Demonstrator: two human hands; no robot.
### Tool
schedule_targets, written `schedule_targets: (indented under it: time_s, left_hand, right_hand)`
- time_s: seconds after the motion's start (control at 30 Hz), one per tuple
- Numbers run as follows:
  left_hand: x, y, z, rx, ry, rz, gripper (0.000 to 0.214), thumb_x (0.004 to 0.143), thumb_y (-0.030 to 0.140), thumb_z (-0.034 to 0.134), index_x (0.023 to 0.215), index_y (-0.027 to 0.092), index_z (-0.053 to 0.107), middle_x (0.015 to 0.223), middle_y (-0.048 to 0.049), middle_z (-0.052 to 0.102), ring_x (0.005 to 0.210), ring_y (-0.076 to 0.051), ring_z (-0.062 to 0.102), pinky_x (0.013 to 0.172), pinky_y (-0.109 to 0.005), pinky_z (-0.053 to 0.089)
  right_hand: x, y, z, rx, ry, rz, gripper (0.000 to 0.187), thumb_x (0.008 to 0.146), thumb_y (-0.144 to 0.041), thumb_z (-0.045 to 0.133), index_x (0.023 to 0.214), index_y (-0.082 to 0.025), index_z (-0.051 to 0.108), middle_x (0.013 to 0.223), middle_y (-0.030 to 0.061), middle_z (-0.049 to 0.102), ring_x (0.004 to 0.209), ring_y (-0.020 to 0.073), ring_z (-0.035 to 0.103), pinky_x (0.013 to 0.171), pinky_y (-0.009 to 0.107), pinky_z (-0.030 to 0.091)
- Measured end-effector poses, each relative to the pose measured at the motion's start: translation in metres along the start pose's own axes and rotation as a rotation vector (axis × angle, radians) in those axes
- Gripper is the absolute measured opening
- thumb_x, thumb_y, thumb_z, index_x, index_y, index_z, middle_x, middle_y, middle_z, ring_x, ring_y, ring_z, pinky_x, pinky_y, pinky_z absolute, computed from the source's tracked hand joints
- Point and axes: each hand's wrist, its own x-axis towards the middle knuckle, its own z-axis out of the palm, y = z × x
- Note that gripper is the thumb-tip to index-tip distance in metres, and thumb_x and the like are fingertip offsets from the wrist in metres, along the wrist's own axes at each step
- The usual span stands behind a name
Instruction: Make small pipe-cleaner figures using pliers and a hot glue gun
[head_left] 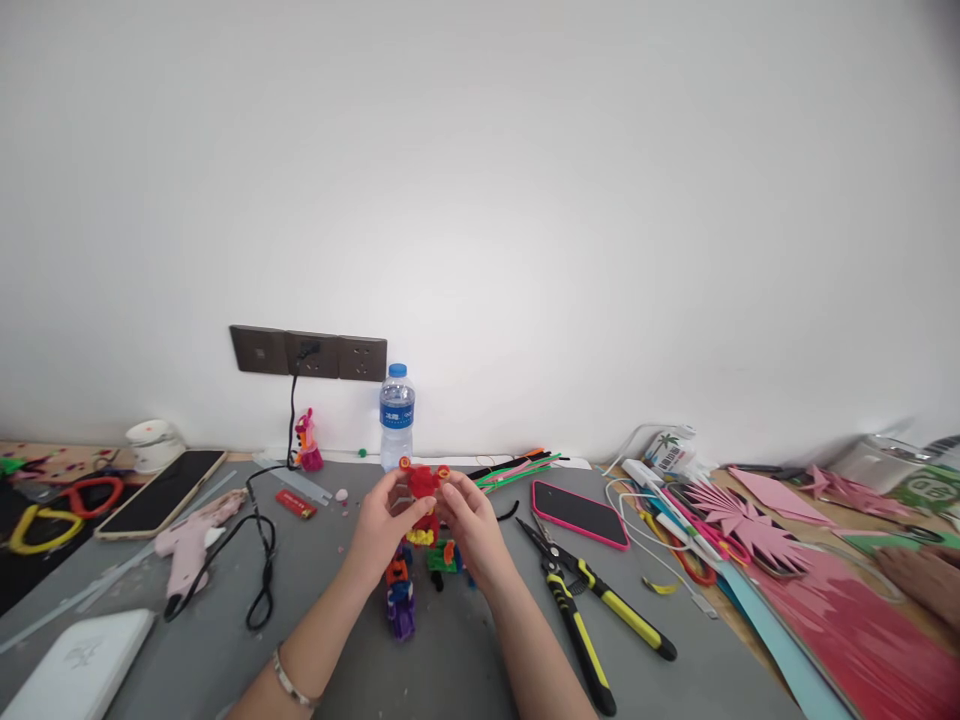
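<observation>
Between my two hands, above the grey mat, is a small red pipe-cleaner figure [424, 482] with two round ears and a yellow part below. My left hand [391, 522] pinches its left side, thumb toward the middle. On the other side the fingers of my right hand [474, 522] close round its edge. Just below my hands lie a purple, blue and orange pipe-cleaner figure [401, 603] and a green and orange one [445, 558], both partly covered. A clear water bottle [397, 415] with a blue cap stands right behind.
Yellow-black pliers [585, 600], a pink-cased phone [579, 514] and pipe cleaners [517, 472] lie to the right. Leftward are a pink glue gun [187, 550] with its black cord [262, 560] and another phone [161, 495]. Another person's hand [922, 578] rests at the far right.
</observation>
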Motion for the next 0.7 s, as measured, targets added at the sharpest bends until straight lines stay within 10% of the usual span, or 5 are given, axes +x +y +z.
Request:
schedule_targets:
  time_s: [0.7]
  left_hand:
    - [0.0062, 0.0049, -0.0094, -0.124, -0.002, -0.107, 0.054, 0.073, 0.052, 0.070, 0.113, 0.016, 0.060, 0.113, -0.0130, 0.069, 0.104, -0.027, 0.065, 0.084, -0.034, 0.053]
  right_hand:
    - [-0.0017, 0.0070, 0.0021, -0.083, -0.048, 0.078, 0.030, 0.071, -0.041, 0.079, 0.091, -0.021, 0.069, 0.088, 0.0022, 0.071, 0.081, 0.0184, 0.066, 0.072, 0.028, 0.052]
